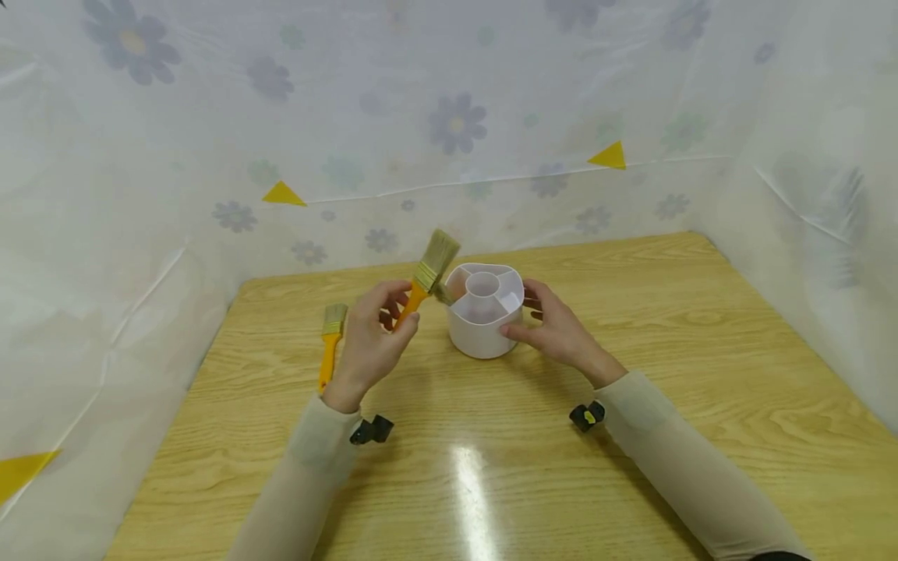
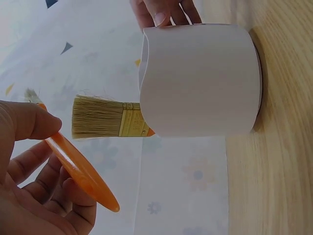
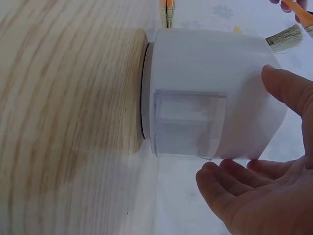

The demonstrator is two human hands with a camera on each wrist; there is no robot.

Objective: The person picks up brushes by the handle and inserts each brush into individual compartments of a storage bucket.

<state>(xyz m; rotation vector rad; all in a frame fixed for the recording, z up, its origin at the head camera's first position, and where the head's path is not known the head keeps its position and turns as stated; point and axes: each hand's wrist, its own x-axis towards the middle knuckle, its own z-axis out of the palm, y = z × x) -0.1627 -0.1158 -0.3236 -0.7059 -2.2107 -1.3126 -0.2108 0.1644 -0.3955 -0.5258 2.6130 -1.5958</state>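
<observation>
1. Left hand point(image 1: 368, 343) pinches the orange handle of a flat paintbrush with pale bristles point(image 1: 429, 274), thumb and fingers curled round it, bristle end up and tilted toward the white plastic round holder with divided compartments point(image 1: 484, 310). The brush is in the air just left of the holder's rim.
2. Right hand point(image 1: 557, 327) rests against the holder's right wall, thumb in front and fingers behind, slightly bent and spread; it steadies rather than lifts. The holder stands on the light wooden table point(image 1: 701, 374), nearer the far edge than the near one, roughly midway across.
3. A second orange-handled flat brush point(image 1: 330, 343) lies on the table near the left edge, partly behind the left hand.
4. Judgement: to seat the brush well, turn the handle downward, line it over one outer compartment, and lower it straight while the right hand keeps the holder from sliding.
5. Risk, as judged: the brush could tip the light holder.
6. No brand, label or readable writing shows on brushes or holder.
</observation>
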